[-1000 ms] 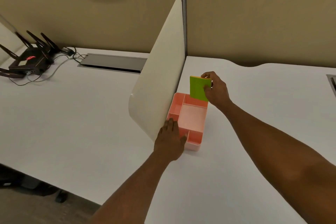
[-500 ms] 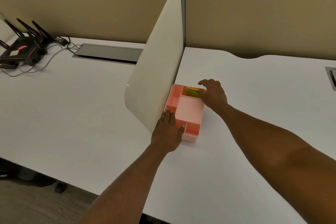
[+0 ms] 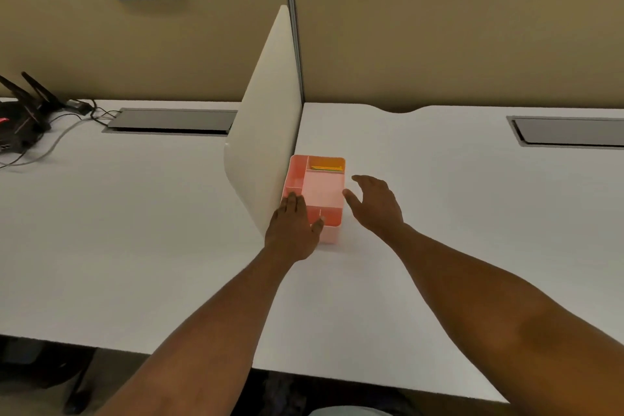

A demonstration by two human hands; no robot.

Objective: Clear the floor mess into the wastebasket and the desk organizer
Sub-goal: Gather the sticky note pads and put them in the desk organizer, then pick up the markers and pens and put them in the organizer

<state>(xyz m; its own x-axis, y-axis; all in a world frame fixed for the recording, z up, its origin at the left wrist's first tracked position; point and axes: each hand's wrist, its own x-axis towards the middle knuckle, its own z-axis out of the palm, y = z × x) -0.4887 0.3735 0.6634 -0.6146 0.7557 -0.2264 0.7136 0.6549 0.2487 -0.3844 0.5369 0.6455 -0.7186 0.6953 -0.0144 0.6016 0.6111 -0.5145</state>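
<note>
Head view: the pink plastic compartmented desk organizer point(image 3: 317, 194) stands on the white laminate desk point(image 3: 439, 213), hard against the foot of the cream-coloured upright divider panel point(image 3: 266, 132) and well back from the desk's near edge. The left hand point(image 3: 293, 229) rests on the organizer's near left corner with fingers straight and laid flat over the rim, thumb at the near compartment; it clamps nothing. The right hand point(image 3: 377, 204) hovers just beside the organizer's right wall, fingers spread and relaxed, holding nothing. A stack of yellow and green sticky-note paper point(image 3: 326, 167) lies in the far right compartment; the other compartments appear bare. The wastebasket and the floor mess are not visible in this view. Risks, as judged from this arrangement: downward or sideways load from the left hand on one corner can tip or skid the light organizer, since only the divider restrains it on the left; a drag toward the near edge could carry it off the desk. A careless sweep of the right hand may catch the right wall and shift the organizer. The thin paper sits loosely and could spill if the organizer tilts. The black router point(image 3: 17, 121) and its cables at the far left edge lie well apart and pose no hazard.
</note>
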